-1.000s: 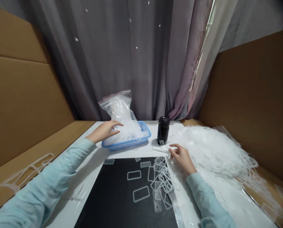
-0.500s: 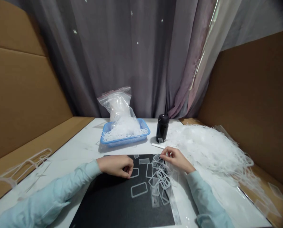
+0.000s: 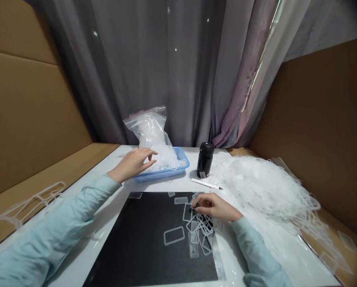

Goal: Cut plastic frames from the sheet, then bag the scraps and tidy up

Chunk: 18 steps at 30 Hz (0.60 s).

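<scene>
My left hand (image 3: 135, 162) reaches over the left part of the blue basket (image 3: 163, 174), thumb and fingers apart, with nothing visible in it. White thin rings or frames (image 3: 182, 163) fill the basket. My right hand (image 3: 212, 205) is above the pile of clear rectangular frames (image 3: 204, 228) at the right of the black mat (image 3: 130, 243). Its fingertips are closed together at the pile's upper edge; whatever they pinch cannot be made out. A single clear frame (image 3: 174, 236) lies flat on the mat, left of the pile.
A clear zip bag (image 3: 150, 123) stands in the basket. Right of it are a black bottle (image 3: 205, 160) and a white pen (image 3: 206, 183). A large heap of white translucent pieces (image 3: 262, 187) covers the table's right side. Cardboard walls (image 3: 318, 115) flank the table.
My left hand has moved from the mat up and left to the basket and opened. The frame beside it is gone from the mat. My right hand has shifted slightly left and down.
</scene>
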Available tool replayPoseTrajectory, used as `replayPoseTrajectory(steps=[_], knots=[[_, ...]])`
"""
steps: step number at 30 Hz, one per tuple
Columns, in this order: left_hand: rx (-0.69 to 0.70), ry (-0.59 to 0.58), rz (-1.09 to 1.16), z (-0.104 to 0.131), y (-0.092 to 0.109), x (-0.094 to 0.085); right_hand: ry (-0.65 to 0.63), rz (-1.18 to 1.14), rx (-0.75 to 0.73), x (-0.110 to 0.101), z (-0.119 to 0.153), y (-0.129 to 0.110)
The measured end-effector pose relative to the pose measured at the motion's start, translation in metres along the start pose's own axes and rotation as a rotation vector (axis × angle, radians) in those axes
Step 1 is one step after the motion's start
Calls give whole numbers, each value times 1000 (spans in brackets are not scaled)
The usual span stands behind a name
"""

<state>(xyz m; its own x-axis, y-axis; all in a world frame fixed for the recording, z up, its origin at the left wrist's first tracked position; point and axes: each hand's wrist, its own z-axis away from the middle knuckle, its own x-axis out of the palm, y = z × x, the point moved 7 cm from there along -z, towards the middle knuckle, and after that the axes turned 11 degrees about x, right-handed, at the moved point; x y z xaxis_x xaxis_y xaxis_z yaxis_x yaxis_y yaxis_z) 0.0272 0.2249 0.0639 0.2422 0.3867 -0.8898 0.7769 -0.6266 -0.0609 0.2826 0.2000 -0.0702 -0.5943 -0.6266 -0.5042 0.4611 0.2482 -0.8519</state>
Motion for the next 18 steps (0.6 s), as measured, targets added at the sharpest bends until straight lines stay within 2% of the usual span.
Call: replayPoseTrajectory(steps=[1, 3, 6, 8, 10, 12, 13, 15, 18], knots=[[16, -9, 17, 2, 5, 3, 33, 76, -35, 2, 0, -3], [99, -99, 138, 8, 31, 16, 100, 235, -93, 6, -1, -8], [280, -397, 408, 26, 92, 49, 149, 317, -101, 10, -3, -10], [312, -530, 478, 39, 122, 65, 193, 287, -105, 5, -2, -11], [294, -599, 508, 47, 138, 76, 281, 212, -122, -9, 2, -13], [289, -645, 536, 51, 145, 81, 339, 80, -127, -25, 8, -13], [299, -663, 548, 50, 147, 82, 326, -1, -122, -30, 11, -12], [328, -673, 574, 46, 149, 80, 210, -144, -84, -33, 16, -9], [341, -589, 626, 30, 150, 72, -59, -176, 68, -17, 22, -1]])
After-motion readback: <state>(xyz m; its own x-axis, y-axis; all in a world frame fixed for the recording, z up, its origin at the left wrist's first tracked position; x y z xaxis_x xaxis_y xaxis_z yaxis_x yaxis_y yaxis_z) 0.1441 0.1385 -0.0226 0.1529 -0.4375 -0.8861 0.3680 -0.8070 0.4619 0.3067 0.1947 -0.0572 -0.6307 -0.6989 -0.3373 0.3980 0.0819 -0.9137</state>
